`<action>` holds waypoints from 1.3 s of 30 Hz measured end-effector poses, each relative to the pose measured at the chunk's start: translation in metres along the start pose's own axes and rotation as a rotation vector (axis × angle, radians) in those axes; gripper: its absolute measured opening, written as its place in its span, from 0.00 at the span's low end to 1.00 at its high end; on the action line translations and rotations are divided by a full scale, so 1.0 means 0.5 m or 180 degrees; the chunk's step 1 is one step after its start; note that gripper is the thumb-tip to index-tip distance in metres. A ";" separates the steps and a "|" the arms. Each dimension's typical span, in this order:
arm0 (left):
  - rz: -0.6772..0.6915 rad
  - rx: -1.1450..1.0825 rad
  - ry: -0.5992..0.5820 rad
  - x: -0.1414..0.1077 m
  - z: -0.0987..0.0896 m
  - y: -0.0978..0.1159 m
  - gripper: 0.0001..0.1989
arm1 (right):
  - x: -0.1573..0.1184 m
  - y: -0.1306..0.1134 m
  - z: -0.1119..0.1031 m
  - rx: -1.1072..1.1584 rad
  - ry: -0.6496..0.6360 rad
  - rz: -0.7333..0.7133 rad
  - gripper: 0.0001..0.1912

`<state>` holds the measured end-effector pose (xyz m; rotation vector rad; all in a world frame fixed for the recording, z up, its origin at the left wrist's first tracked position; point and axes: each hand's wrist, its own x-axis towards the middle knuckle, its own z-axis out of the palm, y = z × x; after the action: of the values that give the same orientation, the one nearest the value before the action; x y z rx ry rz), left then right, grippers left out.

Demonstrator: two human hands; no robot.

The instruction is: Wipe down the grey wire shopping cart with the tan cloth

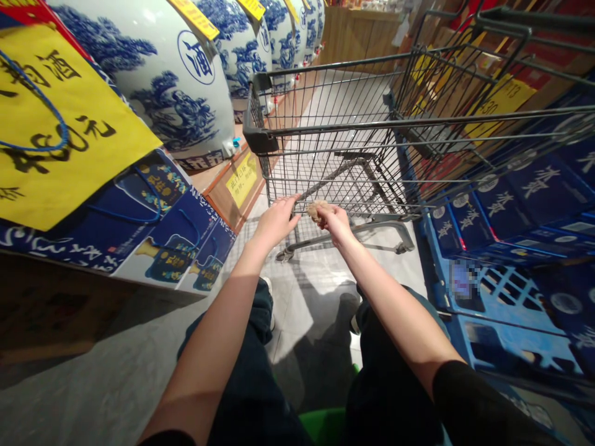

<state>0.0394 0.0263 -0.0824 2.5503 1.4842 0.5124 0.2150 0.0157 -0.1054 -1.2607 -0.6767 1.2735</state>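
Observation:
A dark wire shopping cart [325, 127] stands in front of me, its near end facing my hands. My right hand [333, 222] is closed on a crumpled tan cloth [317, 210], pinched between thumb and fingers close to the cart's lower wires. Whether it is cloth or paper is hard to tell. My left hand [277, 218] is stretched out at the cart's lower left corner, thumb apart from the fingers and nothing in it. Its fingertips are at the wires; I cannot tell whether they touch.
Large blue-and-white porcelain jars [186, 93] line a wooden ledge [239, 186] on the left. Nearer stands a stack of boxes with a yellow price sign [69, 124]. On the right, blue boxes [506, 198] sit on blue plastic pallets [511, 294]. Something green [325, 424] lies below me.

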 end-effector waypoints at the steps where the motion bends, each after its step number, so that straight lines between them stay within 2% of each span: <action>1: -0.0021 0.0013 0.0025 -0.001 -0.003 0.000 0.28 | 0.000 -0.003 0.000 -0.0039 0.0046 -0.0214 0.06; 4: -0.0143 0.0195 0.0209 -0.009 -0.011 0.009 0.23 | 0.001 -0.004 0.005 -0.0176 0.0222 -0.0625 0.09; 6: -0.0237 0.0292 0.0295 -0.016 -0.018 0.017 0.20 | 0.002 0.005 0.009 -0.0229 0.0425 -0.0577 0.09; 8: -0.0340 0.0276 0.0367 -0.021 -0.025 0.019 0.17 | 0.003 0.020 0.013 -0.0124 0.0558 -0.0344 0.10; 10: -0.0564 0.0205 0.0607 -0.021 -0.030 0.010 0.17 | 0.004 0.038 0.014 0.0155 0.0663 0.0048 0.12; 13: -0.1099 0.0000 0.1168 -0.007 -0.022 -0.027 0.18 | 0.008 0.056 0.013 0.0493 0.0762 0.0576 0.14; 15: -0.1285 -0.0300 0.1325 0.008 -0.008 -0.056 0.21 | 0.009 0.057 0.017 0.0561 0.0679 0.0695 0.12; 19: -0.1107 -0.0759 0.1271 0.030 0.022 -0.098 0.27 | 0.006 0.041 0.041 0.0698 0.0321 0.0748 0.07; 22: -0.0853 -0.0901 0.1220 0.029 0.027 -0.115 0.28 | 0.004 0.035 0.063 0.0895 0.0065 0.0670 0.05; 28: -0.0454 -0.1251 0.0994 0.012 0.031 -0.141 0.32 | 0.003 0.060 0.092 0.1109 0.0289 0.0759 0.07; 31: -0.0427 -0.1310 0.0963 0.001 0.040 -0.143 0.35 | -0.008 0.074 0.117 0.1198 0.0045 0.0796 0.06; 34: -0.0406 -0.1355 0.0845 -0.009 0.046 -0.139 0.36 | -0.017 0.092 0.151 0.1173 -0.0306 0.1136 0.04; 39: -0.0387 -0.1674 0.0657 -0.025 0.058 -0.129 0.35 | 0.000 0.127 0.181 0.1115 -0.0147 0.1740 0.08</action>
<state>-0.0082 0.0490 -0.1311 2.0365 1.3280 1.0176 0.1117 0.0324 -0.1417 -1.1593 -0.1186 1.7808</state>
